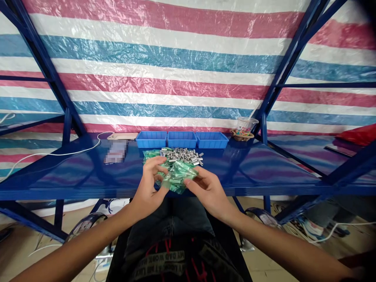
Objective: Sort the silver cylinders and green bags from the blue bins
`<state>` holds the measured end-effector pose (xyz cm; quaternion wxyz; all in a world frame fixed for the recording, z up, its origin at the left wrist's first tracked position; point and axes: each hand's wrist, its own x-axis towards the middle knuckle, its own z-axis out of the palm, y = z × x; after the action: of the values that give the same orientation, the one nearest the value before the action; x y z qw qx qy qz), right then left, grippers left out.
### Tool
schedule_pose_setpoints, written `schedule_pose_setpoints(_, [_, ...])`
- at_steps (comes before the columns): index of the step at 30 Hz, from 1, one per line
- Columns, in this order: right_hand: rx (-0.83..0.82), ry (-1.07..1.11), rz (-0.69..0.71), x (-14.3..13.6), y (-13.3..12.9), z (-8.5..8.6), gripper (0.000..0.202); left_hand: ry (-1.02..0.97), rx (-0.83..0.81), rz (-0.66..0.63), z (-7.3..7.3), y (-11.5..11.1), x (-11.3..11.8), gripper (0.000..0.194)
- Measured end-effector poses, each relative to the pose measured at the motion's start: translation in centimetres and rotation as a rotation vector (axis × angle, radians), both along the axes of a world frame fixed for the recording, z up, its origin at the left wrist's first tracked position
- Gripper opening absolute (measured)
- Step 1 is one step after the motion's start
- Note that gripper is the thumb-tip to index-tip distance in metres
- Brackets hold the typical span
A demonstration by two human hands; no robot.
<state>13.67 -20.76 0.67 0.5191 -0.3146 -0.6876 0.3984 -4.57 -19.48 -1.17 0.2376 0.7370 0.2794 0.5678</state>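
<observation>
Right hand: the right hand (207,188) is narrowed, thumb over the near face of the green bag (180,176), fingers at its far edge.
Left hand: the left hand (151,184) is curved with thumb at the bag's left side; whether it grips firmly, I cannot tell.
Green bag: between both hands, above the table's near edge; small pieces seem to show through its film.
Metal pieces: a loose heap (183,154) just beyond the hands, more green film (149,154) behind the left fingers.
Blue trays: three in a row (182,145) beyond the heap.
Drink cup: (246,124) well beyond the right hand, to its right.
Spill risk: a slack left hold or torn film could drop pieces over the table edge (249,191) toward the lap.
Knock risk: fingers reaching forward might scatter the heap.
</observation>
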Motion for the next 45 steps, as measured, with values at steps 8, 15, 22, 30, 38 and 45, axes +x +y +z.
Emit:
schedule_pose_setpoints(8, [1.098, -0.396, -0.447, 2.0, 1.4, -0.9, 0.033, -0.232, -1.007, -0.346, 1.9, -1.3, 1.5, 0.054])
schedule_pose_setpoints(15, [0.873, -0.532, -0.372, 1.7, 1.4, -0.9, 0.034, 0.041, -0.267, 0.049, 1.2, -1.2, 0.5, 0.013])
schedule_pose_setpoints(22, [0.197, -0.35, 0.139, 1.7, 0.4, 1.3, 0.023, 0.517, 0.683, 0.269, 0.5, -1.0, -0.4, 0.033])
schedule_pose_setpoints(30, [0.572, -0.319, -0.254, 1.7, 0.7, 0.6, 0.018, 0.396, 0.023, 0.08, 1.1, -0.6, -0.2, 0.023])
schedule_pose_setpoints(38, [1.182, -0.548, -0.332, 1.8, -0.1, -0.4, 0.034, -0.211, -0.796, -0.502, 1.9, -1.9, 0.7, 0.029])
schedule_pose_setpoints(45, [1.034, -0.575, -0.453, 2.4, 1.9, -0.5, 0.034, -0.131, -0.592, 0.185, 6.4, 7.1, -2.3, 0.012])
